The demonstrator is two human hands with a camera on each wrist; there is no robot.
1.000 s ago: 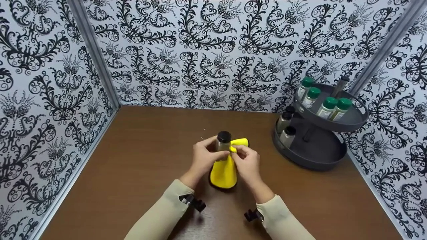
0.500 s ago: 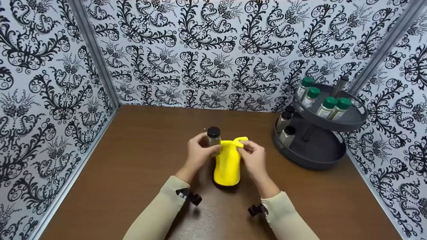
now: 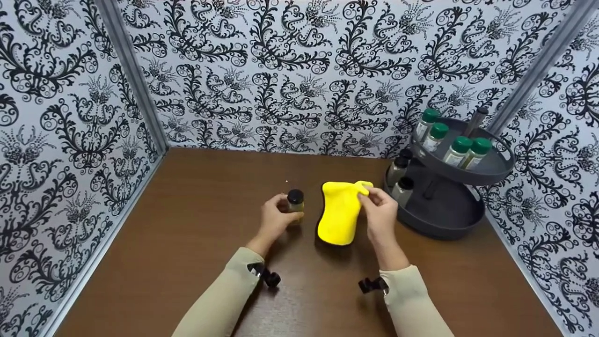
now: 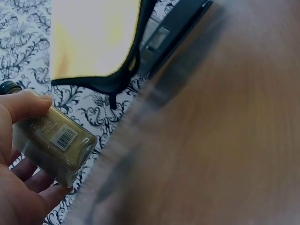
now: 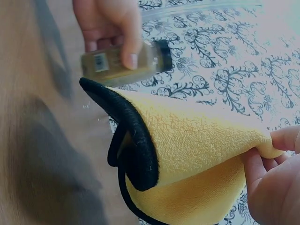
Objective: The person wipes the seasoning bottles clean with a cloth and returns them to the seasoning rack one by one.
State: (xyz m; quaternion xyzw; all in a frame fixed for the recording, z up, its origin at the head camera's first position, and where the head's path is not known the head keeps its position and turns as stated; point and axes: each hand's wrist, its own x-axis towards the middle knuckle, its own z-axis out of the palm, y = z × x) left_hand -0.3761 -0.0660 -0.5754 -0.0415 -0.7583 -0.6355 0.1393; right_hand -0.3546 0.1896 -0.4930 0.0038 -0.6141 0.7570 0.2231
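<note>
My left hand grips a clear spice jar with a black cap, its thumb across the near side and fingers behind. A barcode label and brownish contents show on the jar in the left wrist view. My right hand pinches a yellow cloth with dark edging by its upper right corner. The cloth hangs folded from those fingertips, as the right wrist view shows, to the right of the jar. Both jar and cloth are above the brown table, with shadows under them.
A dark two-tier round rack stands at the back right, close to my right hand. Several green-capped jars stand on its upper tier, and black-capped jars on the lower one. Patterned walls border the table. A tiny white speck lies behind the jar.
The cloth has come away from the jar, carried right by my right hand, and now hangs more spread out. My left hand has moved the jar slightly left and lower.
</note>
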